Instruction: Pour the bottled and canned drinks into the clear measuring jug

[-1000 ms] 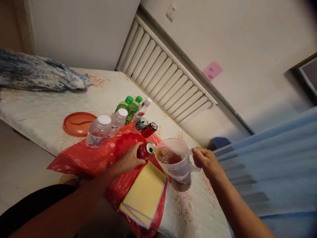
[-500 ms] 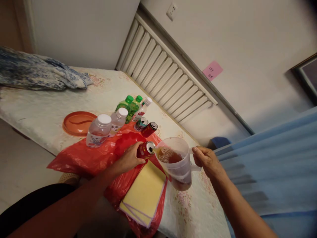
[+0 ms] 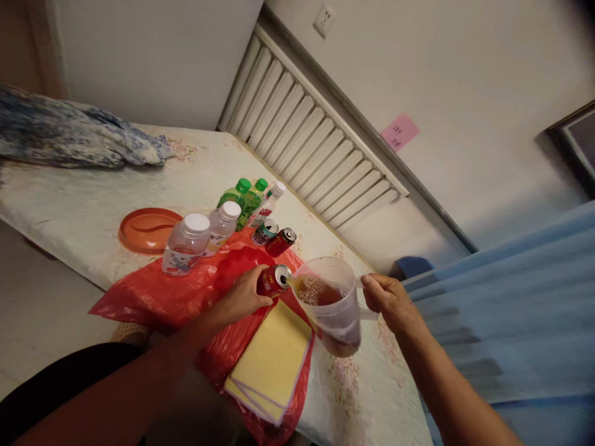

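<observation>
My left hand (image 3: 246,291) is wrapped round a red drink can (image 3: 269,282), whose opened top leans toward the jug. By its handle, my right hand (image 3: 385,300) grips a clear plastic jug (image 3: 341,322). The jug is tilted, with its spout against or just over the can's opening. Brown, foamy liquid (image 3: 318,290) fills part of it and reaches the spout. A folded yellow cloth (image 3: 272,359) lies below the can on a red plastic bag (image 3: 162,294). Behind the can stand a dark red can (image 3: 281,241) and a teal can (image 3: 265,232), both opened.
Two clear bottles with white lids (image 3: 186,244) stand left, beside an orange lid (image 3: 146,230). Green-capped bottles (image 3: 251,204) and a white-capped bottle (image 3: 267,207) stand behind. A patterned cloth (image 3: 83,133) lies at the far left. A radiator (image 3: 307,130) lines the wall; a blue curtain (image 3: 511,310) hangs right.
</observation>
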Demonstrator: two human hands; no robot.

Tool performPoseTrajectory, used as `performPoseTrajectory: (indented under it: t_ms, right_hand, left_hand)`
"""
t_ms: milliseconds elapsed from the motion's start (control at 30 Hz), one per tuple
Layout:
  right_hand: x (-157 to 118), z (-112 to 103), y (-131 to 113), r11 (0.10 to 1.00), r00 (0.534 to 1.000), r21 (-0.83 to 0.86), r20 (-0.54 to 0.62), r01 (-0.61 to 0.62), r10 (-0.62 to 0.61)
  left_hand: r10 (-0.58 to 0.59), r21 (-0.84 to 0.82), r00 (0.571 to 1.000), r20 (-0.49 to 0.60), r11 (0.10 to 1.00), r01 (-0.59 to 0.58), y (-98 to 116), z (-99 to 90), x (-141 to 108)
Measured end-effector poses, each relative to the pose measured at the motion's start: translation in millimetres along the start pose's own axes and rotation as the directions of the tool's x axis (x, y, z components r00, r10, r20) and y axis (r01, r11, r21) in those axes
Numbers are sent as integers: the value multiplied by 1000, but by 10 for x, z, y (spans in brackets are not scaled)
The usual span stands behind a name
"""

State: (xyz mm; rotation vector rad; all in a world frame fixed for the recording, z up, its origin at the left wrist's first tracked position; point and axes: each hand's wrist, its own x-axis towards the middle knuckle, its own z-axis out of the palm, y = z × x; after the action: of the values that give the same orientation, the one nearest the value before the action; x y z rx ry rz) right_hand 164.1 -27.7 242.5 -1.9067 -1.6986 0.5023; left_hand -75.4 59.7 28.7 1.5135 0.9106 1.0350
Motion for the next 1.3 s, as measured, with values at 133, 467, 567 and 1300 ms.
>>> performPoseTrajectory:
  t_ms: [133, 467, 567, 1300]
  right_hand:
    - [6, -4, 23, 1000, 1000, -14, -1, 8, -8]
    - [17, -18, 81, 1000, 1000, -7, 30, -8, 8]
    - [20, -18, 82, 1000, 999, -6, 31, -11, 11]
    - [23, -13, 47, 999, 999, -42, 11, 32, -32]
  left_hand:
    - [3, 1, 1000, 9, 1000, -3, 9, 0, -3]
    - [12, -17, 1000, 8, 1000, -12, 5, -8, -5]
    - [20, -22, 1000, 6, 1000, -20, -8, -4, -2]
    - [7, -2, 1000, 9, 1000, -7, -31, 13, 13]
